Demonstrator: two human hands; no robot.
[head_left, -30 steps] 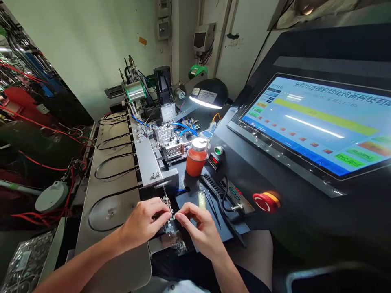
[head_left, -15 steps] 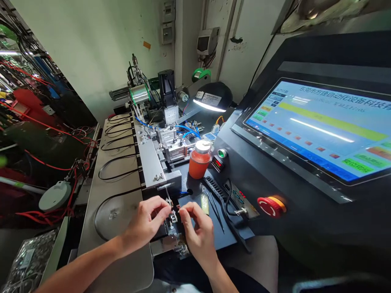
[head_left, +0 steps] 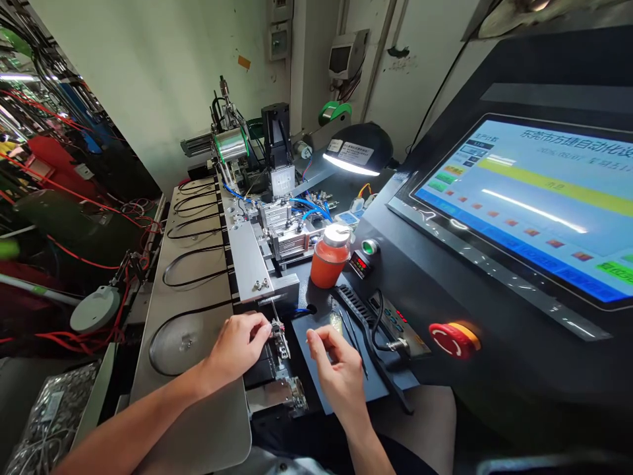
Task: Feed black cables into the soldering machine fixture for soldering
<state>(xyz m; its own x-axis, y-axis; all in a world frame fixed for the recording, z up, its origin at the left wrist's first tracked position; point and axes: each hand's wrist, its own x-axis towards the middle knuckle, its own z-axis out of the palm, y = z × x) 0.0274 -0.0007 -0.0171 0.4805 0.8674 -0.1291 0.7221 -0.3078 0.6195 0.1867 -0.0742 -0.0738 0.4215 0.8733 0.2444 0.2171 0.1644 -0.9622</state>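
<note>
Metal jig (head_left: pixel 279 340) touching left hand (head_left: pixel 236 347), right hand (head_left: pixel 338 377) apart

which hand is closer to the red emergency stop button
The right hand is nearer, over the dark mat, to the left of the red-and-yellow emergency stop button. The left hand is farther left, beside the small metal fixture.

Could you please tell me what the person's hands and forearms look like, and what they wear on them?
The left hand and the right hand are bare: no gloves, rings or watch. The forearms are uncovered as far as the view reaches, with no sleeve in sight. A patch of pale fabric at the bottom edge is probably the person's clothing.
</note>
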